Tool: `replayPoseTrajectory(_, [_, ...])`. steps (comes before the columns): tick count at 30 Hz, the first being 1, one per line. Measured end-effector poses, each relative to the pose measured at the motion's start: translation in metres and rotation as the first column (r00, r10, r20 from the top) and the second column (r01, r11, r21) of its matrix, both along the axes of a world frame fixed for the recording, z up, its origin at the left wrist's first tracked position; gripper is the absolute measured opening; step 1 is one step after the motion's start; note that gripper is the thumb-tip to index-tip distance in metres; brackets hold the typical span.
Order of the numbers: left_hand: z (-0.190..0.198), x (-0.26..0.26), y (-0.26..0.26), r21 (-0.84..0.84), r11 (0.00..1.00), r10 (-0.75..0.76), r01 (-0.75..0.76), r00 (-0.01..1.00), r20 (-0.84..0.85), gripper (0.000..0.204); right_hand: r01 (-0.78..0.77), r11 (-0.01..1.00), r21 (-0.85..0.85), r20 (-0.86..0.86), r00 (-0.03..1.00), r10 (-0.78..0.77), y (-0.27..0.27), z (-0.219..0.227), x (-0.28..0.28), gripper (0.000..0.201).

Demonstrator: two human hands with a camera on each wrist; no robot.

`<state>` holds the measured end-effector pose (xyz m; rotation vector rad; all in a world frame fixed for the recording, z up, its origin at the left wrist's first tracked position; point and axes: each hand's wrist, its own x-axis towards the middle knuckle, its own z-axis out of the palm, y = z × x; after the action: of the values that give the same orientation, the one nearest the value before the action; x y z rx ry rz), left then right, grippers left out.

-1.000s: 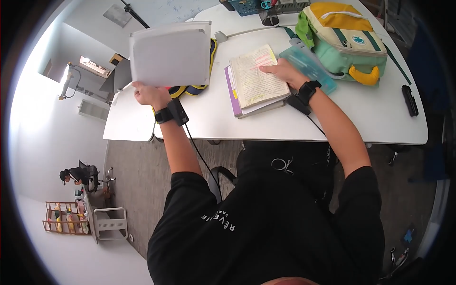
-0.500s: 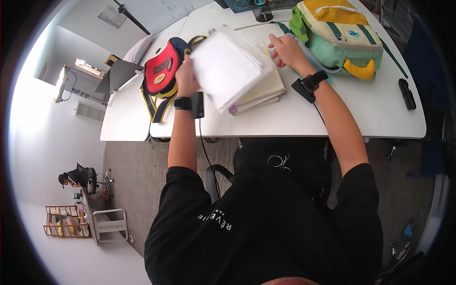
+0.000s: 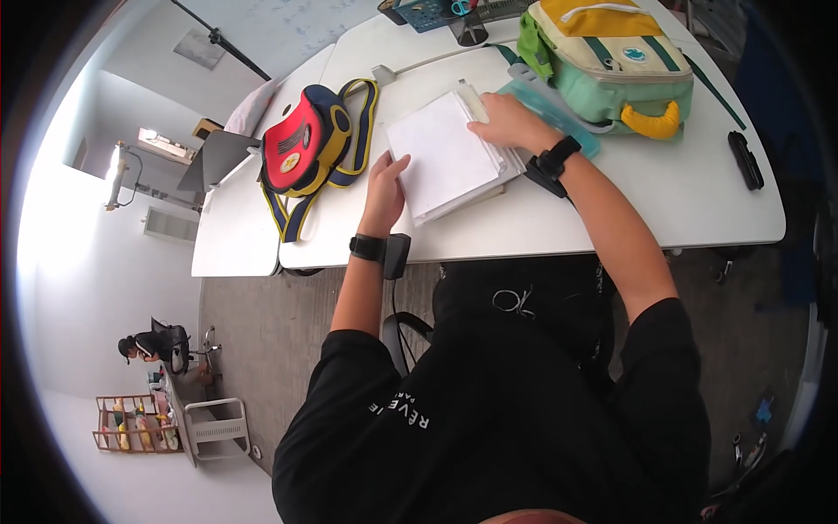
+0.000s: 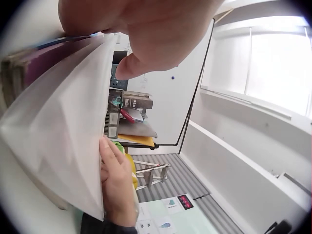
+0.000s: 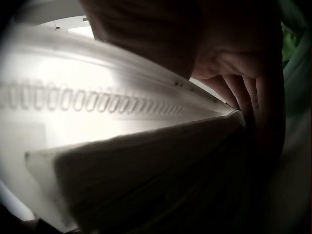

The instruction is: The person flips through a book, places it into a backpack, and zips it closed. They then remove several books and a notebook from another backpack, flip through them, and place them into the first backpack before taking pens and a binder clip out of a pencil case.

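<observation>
A white folder [image 3: 443,157] of sheets lies on top of the book stack in the head view. A row of loops [image 5: 102,101] shows inside it in the right wrist view. My left hand [image 3: 384,194] touches the folder's left side, thumb raised near the top sheet; the left wrist view shows that thumb apart from the sheets. My right hand [image 3: 517,122] rests at the far right corner, its fingers straight along the edge. Under the folder, the worn book [image 5: 146,180] shows its dark page block, and a purple cover [image 4: 48,61] appears in the left wrist view.
A red and navy bag [image 3: 305,144] with yellow-edged straps lies left. On the right stand a green, cream and yellow backpack [image 3: 611,74] and a translucent teal case [image 3: 567,122]. A black case [image 3: 745,161] lies near the right edge. A pen cup [image 3: 469,31] stands behind.
My left hand has brought the white folder from the left onto the books, covering the handwritten page. My right hand has left that page, lifted, and come to the folder's far right corner.
</observation>
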<state>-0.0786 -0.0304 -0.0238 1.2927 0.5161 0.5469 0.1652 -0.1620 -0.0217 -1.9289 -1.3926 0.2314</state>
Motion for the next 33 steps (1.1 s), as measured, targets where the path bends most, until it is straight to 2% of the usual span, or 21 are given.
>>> replayPoseTrajectory(2, [0.008,0.002,-0.011,0.029,0.999,0.025,-0.025,1.0,-0.01,0.048,-0.025,0.999,0.032,0.037,0.999,0.024,0.001,0.005,-0.007,0.045])
replayPoseTrajectory(5, [0.017,0.002,-0.021,0.061,0.997,0.053,-0.053,0.999,-0.008,0.046,-0.01,0.999,-0.051,0.093,0.996,0.014,-0.002,0.007,-0.01,0.044])
replayPoseTrajectory(8, [0.021,0.006,-0.02,0.093,0.995,0.039,-0.042,0.999,0.03,0.049,0.02,1.0,-0.002,0.123,0.992,-0.019,0.003,-0.002,-0.003,0.045])
replayPoseTrajectory(10, [0.02,0.007,-0.019,0.115,0.992,0.036,-0.043,0.998,0.059,0.049,0.039,0.992,0.119,0.089,0.995,-0.05,0.007,-0.01,0.006,0.061])
replayPoseTrajectory(11, [0.014,0.008,-0.017,0.088,0.996,0.016,-0.021,0.998,0.066,0.05,0.02,0.992,0.128,0.099,0.995,-0.033,0.008,-0.009,0.008,0.061])
replayPoseTrajectory(13, [-0.001,0.003,0.0,0.001,1.0,-0.029,0.029,0.997,0.073,0.057,0.099,0.982,0.159,0.083,0.99,-0.113,0.007,-0.011,0.009,0.053])
replayPoseTrajectory(14, [-0.008,-0.001,0.011,0.01,1.0,-0.013,0.012,0.997,0.075,0.057,0.081,0.982,0.168,0.084,0.992,-0.096,0.006,-0.009,0.008,0.053])
replayPoseTrajectory(15, [-0.015,-0.006,0.022,0.111,0.983,0.143,-0.148,0.988,0.052,0.061,0.098,0.991,0.087,0.047,0.994,-0.103,0.004,-0.006,0.01,0.054])
replayPoseTrajectory(16, [-0.021,-0.01,0.033,0.213,0.931,0.294,-0.296,0.955,0.045,0.065,0.115,0.993,0.004,0.011,0.993,-0.115,0.0,0.003,0.009,0.055])
replayPoseTrajectory(17, [-0.02,-0.02,0.049,0.526,0.797,0.33,-0.298,0.943,0.035,0.073,0.089,0.987,-0.136,-0.035,0.995,-0.094,-0.01,0.025,0.0,0.056])
replayPoseTrajectory(18, [-0.014,-0.037,0.079,0.853,0.497,0.409,-0.157,0.91,-0.07,0.07,0.086,0.988,-0.13,-0.038,0.995,-0.091,-0.008,0.024,-0.003,0.056])
replayPoseTrajectory(20, [0.007,-0.061,0.107,0.994,0.059,0.575,-0.089,0.817,0.039,0.07,0.104,0.983,-0.153,0.101,0.991,-0.089,-0.007,0.018,-0.004,0.055])
replayPoseTrajectory(22, [0.016,-0.08,0.142,1.0,-0.008,0.747,-0.008,0.664,0.011,0.067,0.1,0.989,-0.11,0.104,0.991,-0.089,-0.005,0.012,-0.001,0.053])
replayPoseTrajectory(24, [0.018,-0.102,0.168,0.986,0.009,0.845,0.166,0.525,-0.097,0.067,0.095,0.993,-0.077,0.113,0.99,-0.086,-0.005,0.009,-0.001,0.051])
replayPoseTrajectory(25, [0.017,-0.112,0.187,0.961,0.064,0.87,0.269,0.457,-0.186,0.067,0.084,0.987,-0.134,0.069,0.995,-0.075,-0.007,0.015,-0.001,0.05])
replayPoseTrajectory(26, [0.018,-0.121,0.199,0.952,-0.006,0.865,0.305,0.479,-0.147,0.054,0.072,0.98,-0.187,0.026,0.997,-0.069,-0.008,0.02,0.0,0.049])
replayPoseTrajectory(28, [0.031,-0.126,0.213,0.989,0.041,0.814,0.142,0.57,-0.115,0.033,0.076,0.986,-0.149,0.055,0.996,-0.069,-0.006,0.013,0.003,0.049])
replayPoseTrajectory(29, [0.044,-0.117,0.207,0.998,-0.035,0.804,0.058,0.595,-0.006,0.025,0.074,0.991,-0.111,0.077,0.995,-0.065,-0.006,0.013,0.005,0.049])
replayPoseTrajectory(30, [0.057,-0.112,0.202,0.994,-0.107,0.787,-0.025,0.609,0.1,0.02,0.078,0.991,-0.109,0.079,0.994,-0.07,-0.005,0.013,0.008,0.049])
replayPoseTrajectory(31, [0.068,-0.107,0.207,0.984,-0.16,0.801,-0.072,0.574,0.172,0.022,0.1,0.991,-0.093,0.081,0.992,-0.093,-0.004,0.011,0.008,0.05])
replayPoseTrajectory(33, [0.102,-0.098,0.192,0.972,-0.228,0.784,-0.059,0.581,0.219,0.024,0.11,0.99,-0.089,0.076,0.992,-0.103,-0.005,0.009,0.002,0.051])
